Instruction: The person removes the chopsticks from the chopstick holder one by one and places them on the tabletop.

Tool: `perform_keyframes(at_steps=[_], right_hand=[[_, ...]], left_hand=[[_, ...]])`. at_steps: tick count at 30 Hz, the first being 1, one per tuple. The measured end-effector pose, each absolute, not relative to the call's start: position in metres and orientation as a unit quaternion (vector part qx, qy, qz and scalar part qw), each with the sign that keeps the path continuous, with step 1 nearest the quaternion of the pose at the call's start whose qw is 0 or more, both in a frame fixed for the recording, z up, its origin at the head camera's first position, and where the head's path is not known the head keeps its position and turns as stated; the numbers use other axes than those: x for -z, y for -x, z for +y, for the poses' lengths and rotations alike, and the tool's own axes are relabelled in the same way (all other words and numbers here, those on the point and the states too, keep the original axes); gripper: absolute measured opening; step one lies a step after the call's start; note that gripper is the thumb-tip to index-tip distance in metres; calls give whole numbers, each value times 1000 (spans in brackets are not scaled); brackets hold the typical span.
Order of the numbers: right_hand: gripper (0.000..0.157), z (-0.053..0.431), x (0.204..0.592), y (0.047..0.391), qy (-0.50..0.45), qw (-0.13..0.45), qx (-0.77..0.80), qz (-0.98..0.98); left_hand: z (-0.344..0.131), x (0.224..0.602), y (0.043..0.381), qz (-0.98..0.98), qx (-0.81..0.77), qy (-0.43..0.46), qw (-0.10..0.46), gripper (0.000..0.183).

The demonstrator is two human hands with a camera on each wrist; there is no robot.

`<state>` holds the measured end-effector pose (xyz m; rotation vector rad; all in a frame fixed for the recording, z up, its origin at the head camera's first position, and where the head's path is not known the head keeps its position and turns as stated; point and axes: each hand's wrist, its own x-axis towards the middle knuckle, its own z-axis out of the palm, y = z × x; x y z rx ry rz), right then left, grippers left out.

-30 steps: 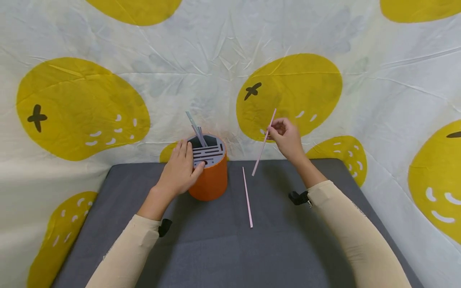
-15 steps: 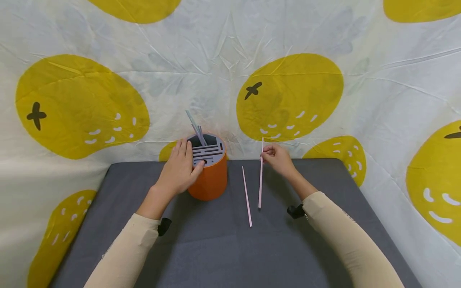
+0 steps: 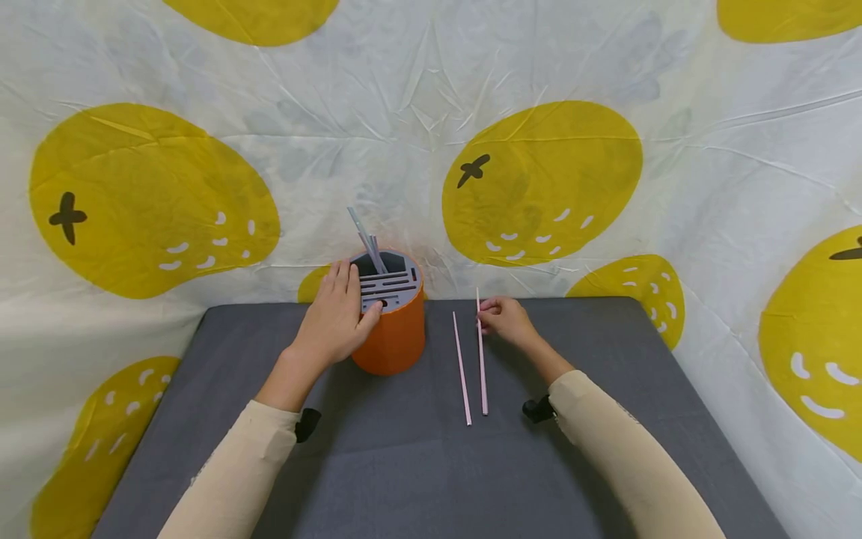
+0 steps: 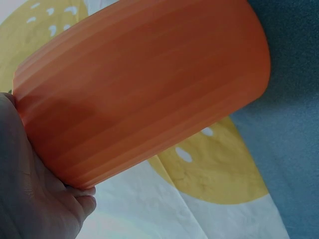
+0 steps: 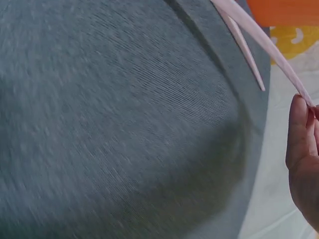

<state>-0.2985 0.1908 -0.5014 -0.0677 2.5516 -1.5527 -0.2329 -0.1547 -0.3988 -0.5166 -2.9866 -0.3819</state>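
Note:
In the head view, my right hand (image 3: 509,322) pinches a slim pink chopstick (image 3: 482,367) near its far, thinner end. Its thick end points toward me, close to the table; I cannot tell whether it touches. A second pink chopstick (image 3: 462,368) lies on the grey cloth just left of it. My left hand (image 3: 330,314) rests on the top left of an orange round utensil holder (image 3: 393,350), fingers straight along the slotted grey lid (image 3: 397,296) and thumb at the front rim. In the left wrist view, the holder's orange wall (image 4: 144,94) fills the middle.
Several greyish sticks (image 3: 369,243) lean upright in the holder's rear opening. A dark grey cloth (image 3: 377,471) covers the table. Right behind the table hangs a white curtain (image 3: 377,90) with yellow fruit prints.
My right hand has come down and left with the chopstick, which has swung from a slant to nearly parallel with the one lying down. My left hand stays on the holder.

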Motion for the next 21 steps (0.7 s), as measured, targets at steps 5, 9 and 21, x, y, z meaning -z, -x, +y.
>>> perform_keyframes(at_steps=[5, 9, 21], right_hand=[[22, 184, 511, 296, -3, 90, 545, 834], [20, 179, 516, 296, -24, 104, 547, 831], [13, 172, 524, 294, -72, 119, 532, 835]], left_hand=[[-155, 399, 231, -976, 128, 169, 43, 85], [-156, 399, 230, -976, 128, 169, 43, 85], [-155, 402, 230, -976, 129, 170, 50, 85]])
